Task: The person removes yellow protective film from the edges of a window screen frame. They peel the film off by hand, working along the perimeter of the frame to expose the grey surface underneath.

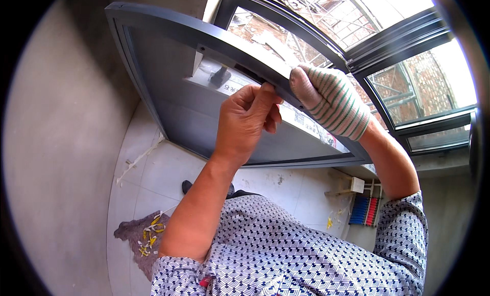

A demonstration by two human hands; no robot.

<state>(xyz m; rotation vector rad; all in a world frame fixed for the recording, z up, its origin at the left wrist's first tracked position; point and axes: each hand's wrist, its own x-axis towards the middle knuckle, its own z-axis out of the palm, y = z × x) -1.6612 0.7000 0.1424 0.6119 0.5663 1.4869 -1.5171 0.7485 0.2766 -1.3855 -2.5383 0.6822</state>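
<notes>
A large dark grey framed screen panel [163, 21] stands tilted in front of me, its mesh [163, 86] see-through. My right hand [337, 99], in a white knit glove with green stripes, wraps over the frame's upper edge near its right part. My left hand [245, 120] is bare, its thumb and fingers pinched together against the same frame member, beside a dark slot [245, 70]. Whatever those fingers pinch is too small or hidden to make out. Through the mesh shows a pale sill [209, 76] with a small grey object [220, 77] on it.
Dark-framed windows [403, 40] rise at the right, with scaffolding and brickwork outside. A bare grey wall [61, 143] is close at the left. On the tiled floor lie a grey rag [133, 240] with yellow scraps, a pale block [357, 184] and a blue-and-red striped item [365, 210].
</notes>
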